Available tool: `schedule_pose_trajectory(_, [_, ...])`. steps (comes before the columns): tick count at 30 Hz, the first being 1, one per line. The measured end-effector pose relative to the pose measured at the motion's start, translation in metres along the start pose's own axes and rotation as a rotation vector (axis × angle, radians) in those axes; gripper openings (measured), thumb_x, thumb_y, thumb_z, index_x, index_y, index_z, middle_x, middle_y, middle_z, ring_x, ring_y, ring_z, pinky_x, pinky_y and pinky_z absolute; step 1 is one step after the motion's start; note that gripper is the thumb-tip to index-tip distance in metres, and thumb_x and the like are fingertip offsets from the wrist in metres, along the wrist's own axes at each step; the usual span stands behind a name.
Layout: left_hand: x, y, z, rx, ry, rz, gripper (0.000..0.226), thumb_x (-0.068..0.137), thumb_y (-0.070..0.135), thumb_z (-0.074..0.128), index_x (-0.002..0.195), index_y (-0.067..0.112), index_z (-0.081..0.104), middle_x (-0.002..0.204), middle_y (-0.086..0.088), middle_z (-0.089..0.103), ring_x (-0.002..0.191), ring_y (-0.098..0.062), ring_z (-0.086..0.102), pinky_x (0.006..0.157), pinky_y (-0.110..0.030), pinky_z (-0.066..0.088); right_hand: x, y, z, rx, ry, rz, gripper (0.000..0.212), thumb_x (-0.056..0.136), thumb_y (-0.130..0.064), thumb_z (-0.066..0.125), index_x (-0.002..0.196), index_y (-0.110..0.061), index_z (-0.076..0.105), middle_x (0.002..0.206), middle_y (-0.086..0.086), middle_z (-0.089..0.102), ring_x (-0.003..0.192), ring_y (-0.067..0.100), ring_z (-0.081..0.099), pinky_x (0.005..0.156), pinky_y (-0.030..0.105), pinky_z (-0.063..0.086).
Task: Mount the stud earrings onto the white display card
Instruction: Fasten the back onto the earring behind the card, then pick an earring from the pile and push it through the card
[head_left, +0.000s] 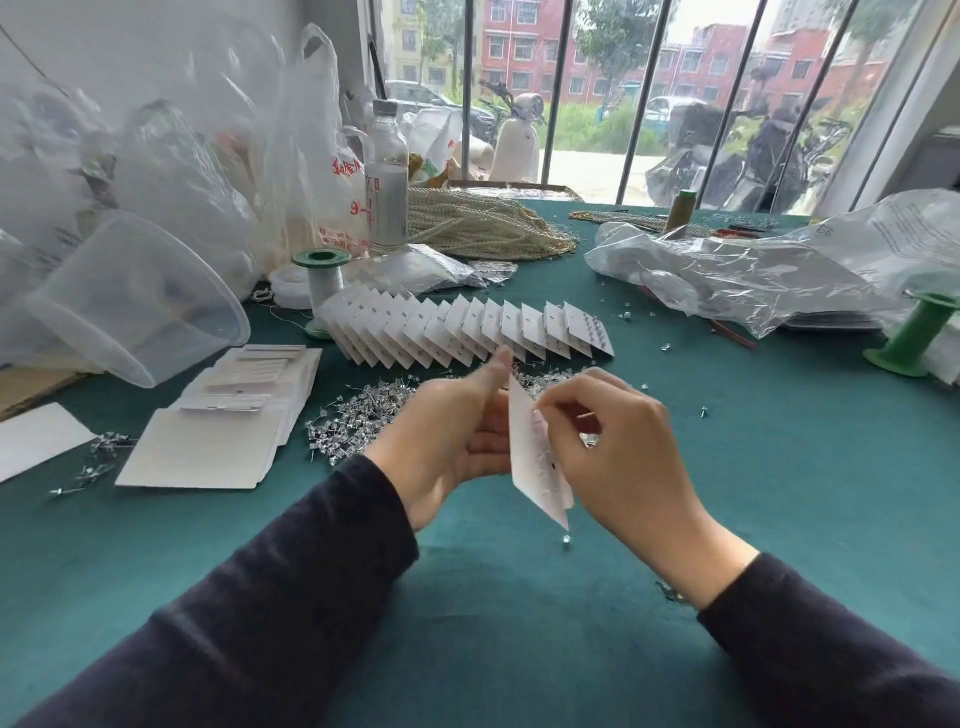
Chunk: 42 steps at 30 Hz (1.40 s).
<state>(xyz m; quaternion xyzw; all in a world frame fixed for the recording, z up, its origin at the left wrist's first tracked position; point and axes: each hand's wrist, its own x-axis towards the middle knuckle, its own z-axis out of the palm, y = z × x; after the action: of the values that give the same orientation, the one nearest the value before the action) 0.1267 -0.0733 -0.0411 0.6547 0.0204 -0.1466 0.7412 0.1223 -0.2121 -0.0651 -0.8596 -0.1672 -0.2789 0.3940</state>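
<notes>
Head view (only one). L hand (457, 431) grips the white display card (527, 457) from behind: fingers curled onto its back, thumb up along the top edge. Card is held nearly edge-on and tilted, face toward the R hand, prob. so posts can go through w/ the back kept free. R hand (618, 447) is curled, thumb & index tips pinched together right at the card's face, upper part. Whether a stud sits btwn those tips is too small to tell. My guess is a stud is going in there.

Loose stud earrings (358, 415) lie in a heap just beyond the L hand, close for quick picking. One stray stud (566, 541) lies on the green cloth (519, 623) just under the card's lower corner. Fanned row of filled cards (467, 327) sits farther out past both hands. Blank cards (208, 447) are stacked off the L hand's outer side, near enough to grab the next.
</notes>
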Motion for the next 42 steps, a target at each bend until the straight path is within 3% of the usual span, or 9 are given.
schedule_pose_trajectory(2, [0.001, 0.012, -0.017, 0.163, 0.070, 0.075, 0.037, 0.091, 0.036, 0.046, 0.082, 0.004, 0.063, 0.073, -0.009, 0.070, 0.063, -0.019, 0.065, 0.059, -0.028, 0.057, 0.004, 0.002, -0.004, 0.120, -0.001, 0.105, 0.015, 0.079, -0.005, 0.061, 0.074, -0.019, 0.066, 0.075, -0.008, 0.066, 0.070, 0.006, 0.060, 0.068, 0.023, 0.050])
schedule_pose_trajectory(5, [0.005, 0.027, -0.061, 0.849, 0.508, 0.375, 0.013, 0.086, 0.012, 0.057, 0.093, 0.006, 0.066, 0.084, -0.007, 0.069, 0.071, -0.020, 0.062, 0.071, -0.032, 0.054, 0.007, 0.005, -0.007, 0.243, 0.001, 0.231, 0.021, 0.080, -0.004, 0.063, 0.072, -0.024, 0.064, 0.073, -0.009, 0.066, 0.070, 0.006, 0.061, 0.071, 0.024, 0.052])
schedule_pose_trajectory(8, [0.001, 0.034, -0.095, 1.178, 0.620, 0.236, 0.006, 0.075, 0.005, 0.066, 0.076, 0.007, 0.071, 0.080, -0.010, 0.071, 0.071, -0.022, 0.060, 0.074, -0.030, 0.049, 0.008, 0.003, -0.009, 0.553, -0.020, 0.433, 0.025, 0.082, -0.002, 0.060, 0.066, -0.021, 0.065, 0.069, -0.003, 0.066, 0.066, 0.016, 0.062, 0.070, 0.035, 0.054])
schedule_pose_trajectory(13, [-0.006, 0.033, -0.086, 1.010, 0.345, -0.157, 0.022, 0.060, 0.011, 0.084, 0.061, -0.004, 0.068, 0.042, -0.008, 0.059, 0.040, -0.017, 0.051, 0.044, -0.021, 0.046, 0.010, -0.001, -0.015, 1.170, -0.214, 0.871, 0.017, 0.087, 0.005, 0.043, 0.086, -0.003, 0.058, 0.088, 0.021, 0.059, 0.073, 0.032, 0.065, 0.059, 0.038, 0.059])
schedule_pose_trajectory(20, [0.000, 0.020, -0.066, 1.258, 0.358, -0.132, 0.011, 0.066, 0.007, 0.076, 0.071, -0.001, 0.070, 0.071, -0.018, 0.070, 0.069, -0.028, 0.069, 0.065, -0.037, 0.059, 0.011, -0.001, -0.021, 1.460, -0.417, 1.077, 0.047, 0.089, -0.038, 0.042, 0.095, 0.006, 0.058, 0.089, 0.023, 0.062, 0.077, 0.039, 0.065, 0.063, 0.044, 0.057])
schedule_pose_trajectory(26, [-0.005, 0.023, -0.063, 1.381, 0.385, -0.107, 0.011, 0.070, -0.001, 0.055, 0.069, 0.001, 0.065, 0.098, -0.026, 0.067, 0.113, -0.033, 0.055, 0.084, -0.032, 0.049, 0.009, 0.001, -0.020, 1.484, -0.527, 1.046, 0.045, 0.080, -0.033, 0.054, 0.090, 0.010, 0.065, 0.090, 0.024, 0.064, 0.079, 0.038, 0.065, 0.069, 0.046, 0.056])
schedule_pose_trajectory(35, [-0.007, 0.026, -0.065, 1.351, 0.316, -0.150, 0.033, 0.079, 0.012, 0.068, 0.047, 0.008, 0.061, 0.039, 0.001, 0.057, 0.049, -0.013, 0.054, 0.058, -0.026, 0.048, 0.008, 0.003, -0.018, 1.525, -0.588, 1.050, 0.045, 0.081, -0.035, 0.051, 0.098, 0.006, 0.059, 0.090, 0.020, 0.061, 0.082, 0.037, 0.063, 0.072, 0.043, 0.055])
schedule_pose_trajectory(39, [-0.010, 0.033, -0.060, 1.216, 0.326, 0.145, 0.029, 0.079, 0.018, 0.067, 0.052, 0.009, 0.065, 0.047, 0.001, 0.062, 0.037, -0.003, 0.053, 0.046, -0.011, 0.044, 0.007, 0.001, -0.016, 1.501, -0.617, 1.052, 0.046, 0.078, -0.034, 0.051, 0.102, 0.005, 0.056, 0.090, 0.020, 0.062, 0.081, 0.037, 0.063, 0.070, 0.043, 0.056])
schedule_pose_trajectory(42, [-0.014, 0.031, -0.038, 0.614, 0.237, 0.441, 0.007, 0.073, 0.012, 0.072, 0.067, 0.013, 0.070, 0.061, -0.005, 0.072, 0.053, -0.009, 0.067, 0.054, -0.015, 0.054, 0.006, 0.002, -0.015, 1.454, -0.656, 1.031, 0.045, 0.079, -0.031, 0.053, 0.107, 0.005, 0.055, 0.092, 0.020, 0.062, 0.081, 0.038, 0.065, 0.071, 0.044, 0.056])
